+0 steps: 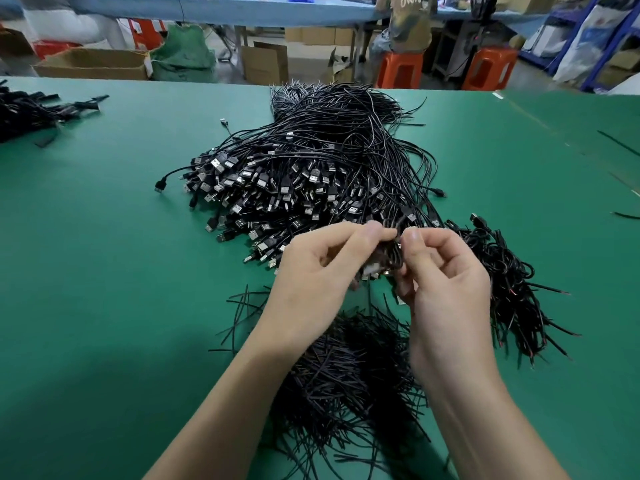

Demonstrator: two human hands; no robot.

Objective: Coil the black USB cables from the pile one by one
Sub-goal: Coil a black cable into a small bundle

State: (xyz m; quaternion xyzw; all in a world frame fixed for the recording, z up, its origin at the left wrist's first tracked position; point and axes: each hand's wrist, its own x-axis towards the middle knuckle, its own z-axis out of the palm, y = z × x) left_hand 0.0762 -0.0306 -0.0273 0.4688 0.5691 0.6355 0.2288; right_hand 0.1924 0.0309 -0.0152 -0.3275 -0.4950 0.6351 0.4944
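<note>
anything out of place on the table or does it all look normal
Minor only: one plug sticks out left of the pile, and a stray wire lies alone far right on the table. Nothing looks damaged.

The bench [104, 237] is green. The cables [329, 133] are black with shiny silver plugs [314, 174]. The stools [400, 69] are orange.

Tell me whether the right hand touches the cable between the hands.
Touching. The head view shows the right hand pinching the cable between thumb and forefinger, opposite the left hand.
</note>
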